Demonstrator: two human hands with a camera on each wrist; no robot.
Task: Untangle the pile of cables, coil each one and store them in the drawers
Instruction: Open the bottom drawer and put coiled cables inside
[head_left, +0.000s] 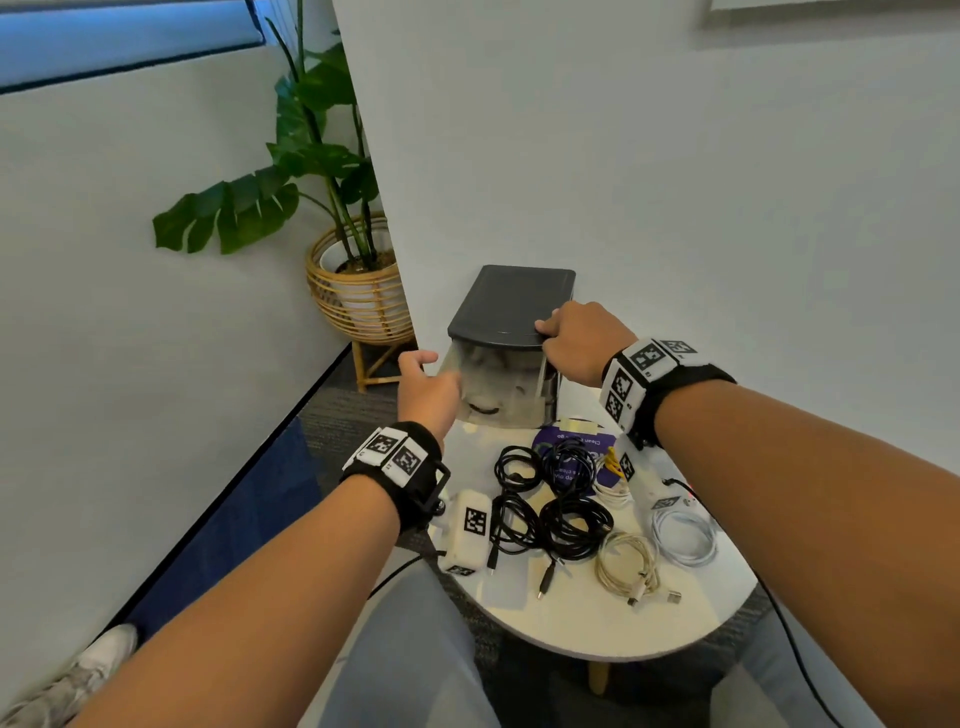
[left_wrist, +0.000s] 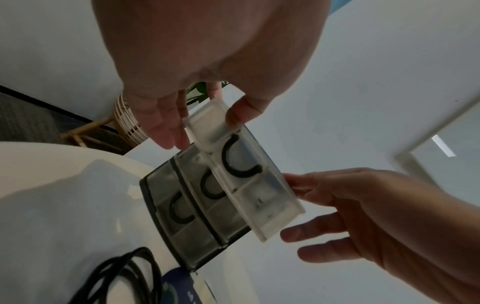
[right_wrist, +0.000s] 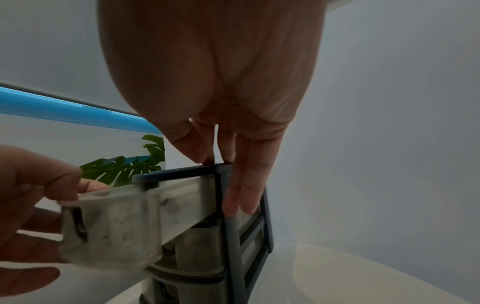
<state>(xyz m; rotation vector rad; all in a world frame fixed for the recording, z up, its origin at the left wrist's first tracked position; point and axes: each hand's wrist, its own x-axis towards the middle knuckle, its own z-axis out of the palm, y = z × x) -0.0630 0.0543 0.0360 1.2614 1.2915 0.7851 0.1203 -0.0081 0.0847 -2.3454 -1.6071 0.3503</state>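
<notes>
Left hand (head_left: 427, 387) pinches the front of the clear plastic top drawer (head_left: 493, 387), while right hand (head_left: 582, 340) rests above it, fingers straight, both forearms stretched forward.

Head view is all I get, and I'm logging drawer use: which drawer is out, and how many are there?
Observer: Three. The top drawer is out. The middle drawer and bottom drawer are shut.
Operator: How does the left hand hold it?
Observer: The left hand pinches its front rim between thumb and fingers.
Operator: And the right?
Observer: The right hand presses fingertips on the top edge of the frame, with two straight fingers down its side.
</notes>
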